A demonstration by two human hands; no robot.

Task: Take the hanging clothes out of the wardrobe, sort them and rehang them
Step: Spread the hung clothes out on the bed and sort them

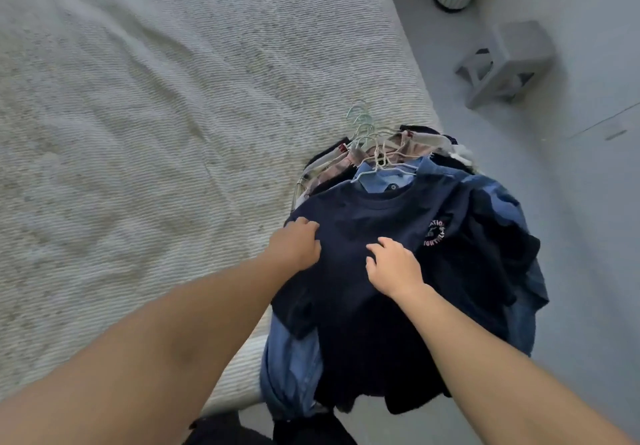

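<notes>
The curled fingers of the left hand [298,243] are bunched into the navy T-shirt [374,271]; those of the right hand [393,266] rest bent on it, nothing gripped. Its round chest logo [435,233] is only partly legible. The shirt tops a heap of hangered clothes [384,153] at the edge of the bed [173,98].

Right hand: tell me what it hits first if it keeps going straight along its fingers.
The right hand already rests on the navy T-shirt. Sliding on toward its collar, it would probably meet the light blue shirt collar, then the hangers; depth is unclear.
</notes>
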